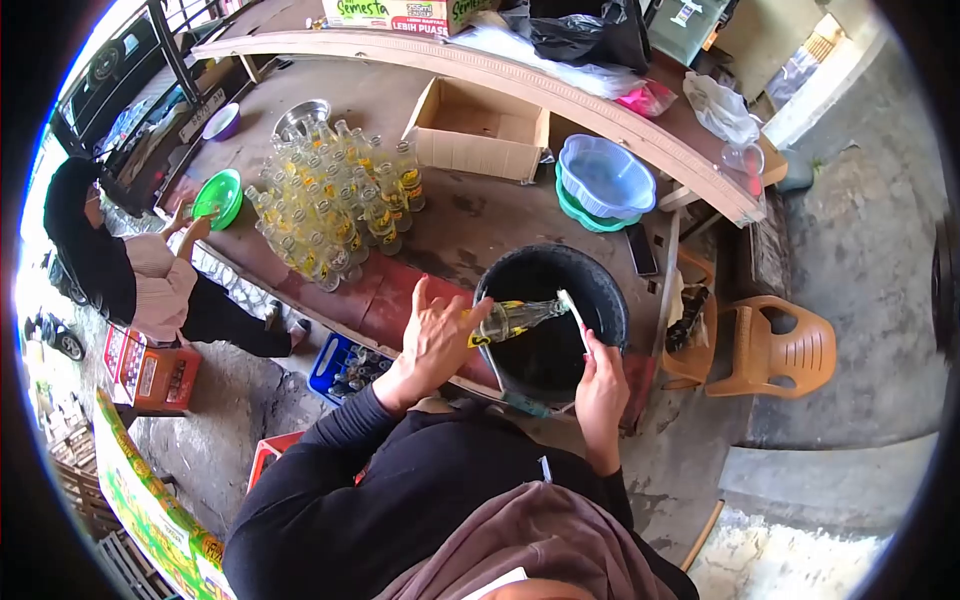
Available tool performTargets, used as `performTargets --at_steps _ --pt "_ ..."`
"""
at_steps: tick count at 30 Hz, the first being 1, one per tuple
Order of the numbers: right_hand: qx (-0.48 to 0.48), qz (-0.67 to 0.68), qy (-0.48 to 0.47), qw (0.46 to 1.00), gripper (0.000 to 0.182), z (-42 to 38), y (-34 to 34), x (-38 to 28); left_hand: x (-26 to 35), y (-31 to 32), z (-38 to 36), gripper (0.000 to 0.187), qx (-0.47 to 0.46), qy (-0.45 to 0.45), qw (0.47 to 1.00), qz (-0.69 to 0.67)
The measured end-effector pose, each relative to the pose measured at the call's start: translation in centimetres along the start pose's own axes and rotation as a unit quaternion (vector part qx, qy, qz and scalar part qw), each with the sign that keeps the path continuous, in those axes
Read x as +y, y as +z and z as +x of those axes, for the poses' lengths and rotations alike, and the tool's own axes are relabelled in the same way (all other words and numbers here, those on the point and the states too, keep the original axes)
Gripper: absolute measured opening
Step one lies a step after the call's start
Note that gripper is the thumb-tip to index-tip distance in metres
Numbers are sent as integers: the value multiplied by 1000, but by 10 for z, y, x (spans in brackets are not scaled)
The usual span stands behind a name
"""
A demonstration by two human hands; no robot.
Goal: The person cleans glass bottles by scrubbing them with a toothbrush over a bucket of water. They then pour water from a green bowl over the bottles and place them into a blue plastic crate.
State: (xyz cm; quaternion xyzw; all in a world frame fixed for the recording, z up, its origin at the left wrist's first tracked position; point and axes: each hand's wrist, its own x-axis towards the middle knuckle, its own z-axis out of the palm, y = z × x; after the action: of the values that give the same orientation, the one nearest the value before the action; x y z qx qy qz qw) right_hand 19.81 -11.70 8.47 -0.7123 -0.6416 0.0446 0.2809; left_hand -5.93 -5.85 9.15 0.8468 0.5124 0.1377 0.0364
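Left hand (pixel 435 338) steadies a glass bottle (pixel 515 318) sideways over the black bucket (pixel 604 290), fingers partly splayed, while right hand (pixel 600 385) grips a toothbrush (pixel 574 315) at its neck, likely so drips fall inside.

We had a single head-worn fisheye view, looking steeply down and forward over the wearer's own chest onto the table (pixel 470 225), close to the left hand (pixel 432 343) and right hand (pixel 600 388); dark vignette ringed the frame.
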Motion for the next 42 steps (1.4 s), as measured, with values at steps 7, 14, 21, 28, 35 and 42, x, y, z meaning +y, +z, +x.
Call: performTargets --at_steps 7,14,21,28,35,42 --pt "-16 71 22 997 44 -10 5 -8 -8 -4 6 76 -26 13 1000 8" --pt "-81 116 -38 989 54 -22 -5 -34 -2 -17 12 74 -48 0 999 -25" --pt "-36 118 34 992 58 -16 -8 -22 4 -23 17 78 -83 -8 996 -20" --pt "-10 53 81 995 54 -11 2 6 6 -23 17 80 -91 -8 996 -13" --pt "-35 109 20 993 52 -22 12 -3 -14 -19 17 74 -102 -18 992 -77" --pt "-68 149 -93 982 55 -26 -5 -32 -32 -15 15 68 -159 -34 965 -204"
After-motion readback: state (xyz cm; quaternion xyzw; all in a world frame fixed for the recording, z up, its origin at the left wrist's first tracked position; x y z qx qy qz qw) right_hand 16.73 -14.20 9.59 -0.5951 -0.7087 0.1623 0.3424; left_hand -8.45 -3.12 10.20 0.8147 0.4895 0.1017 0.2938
